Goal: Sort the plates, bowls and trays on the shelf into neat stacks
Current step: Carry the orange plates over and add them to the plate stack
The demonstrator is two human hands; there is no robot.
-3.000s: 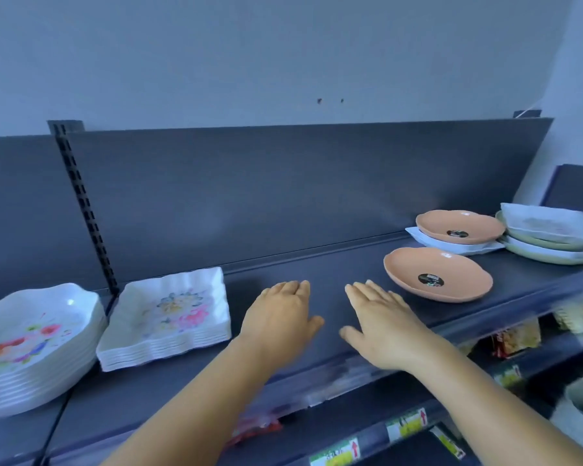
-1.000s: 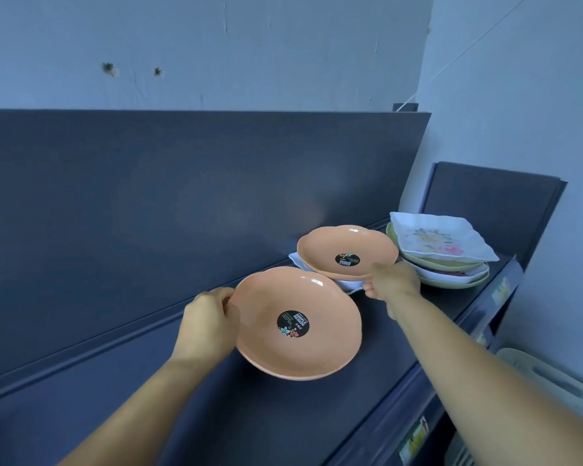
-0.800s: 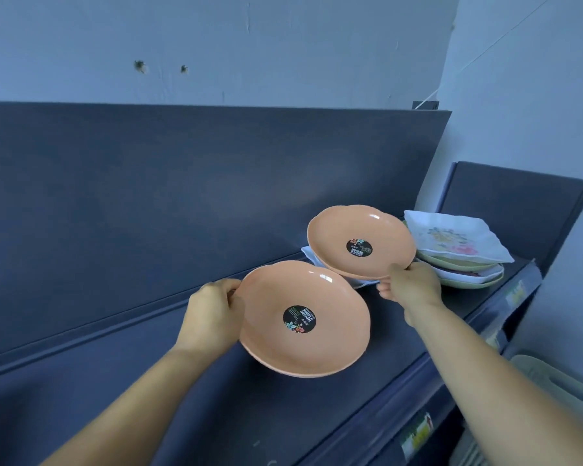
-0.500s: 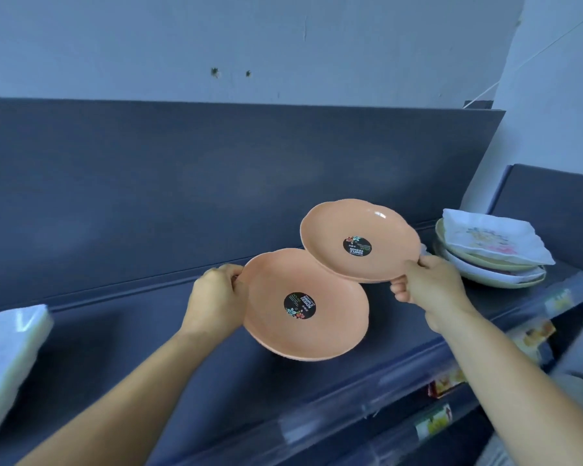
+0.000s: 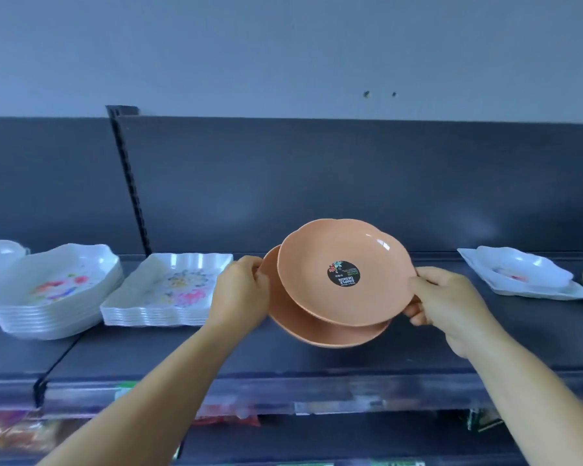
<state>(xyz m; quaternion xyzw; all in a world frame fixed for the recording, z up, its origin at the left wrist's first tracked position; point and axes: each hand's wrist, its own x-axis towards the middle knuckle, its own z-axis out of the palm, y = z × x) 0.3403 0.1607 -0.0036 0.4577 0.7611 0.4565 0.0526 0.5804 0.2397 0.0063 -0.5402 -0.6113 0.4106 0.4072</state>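
My left hand (image 5: 246, 290) pinches the lower plate (image 5: 320, 334) by its rim, my right hand (image 5: 448, 301) the upper plate (image 5: 344, 280), above the shelf (image 5: 283, 358). I should centre the rims, then lower the upper one flat.

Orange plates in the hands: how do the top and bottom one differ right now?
The top plate shows its full inside with a round black sticker; the bottom plate is mostly covered, only its left and lower rim showing. The right hand grips the top plate's right edge, while the left hand grips the bottom plate's left edge. Both are the same orange, with wavy rims.
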